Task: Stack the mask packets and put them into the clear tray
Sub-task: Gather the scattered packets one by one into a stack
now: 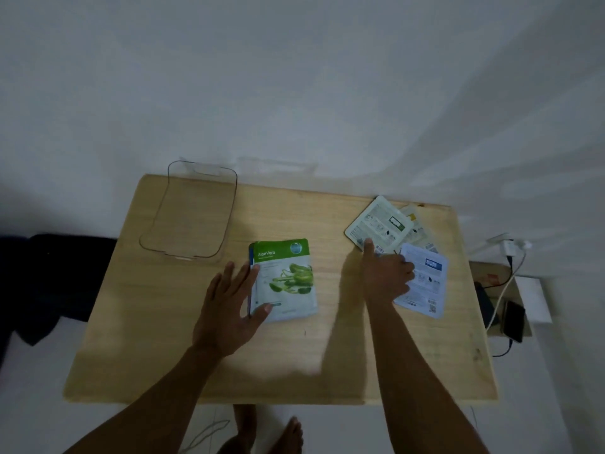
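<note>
A small stack of mask packets lies mid-table with a green-and-white Aloe Vera packet [288, 280] on top. My left hand [234, 306] rests open against the stack's left edge, fingers spread. At the right lie several loose packets face down: a pale green one [379, 224], a yellowish one [417, 229] partly under it, and a white-and-blue one [425, 283]. My right hand [386, 273] lies on these loose packets, thumb on the pale green one, fingers curled at the blue one's edge. The clear tray [226, 204] stands at the table's back left with nothing in it.
The wooden table [343, 362] stands against a white wall. To its right are a black phone [514, 321], cables, a white charger [509, 247] and a cardboard box. Dark cloth lies on the floor at the left. Bare feet show below the front edge.
</note>
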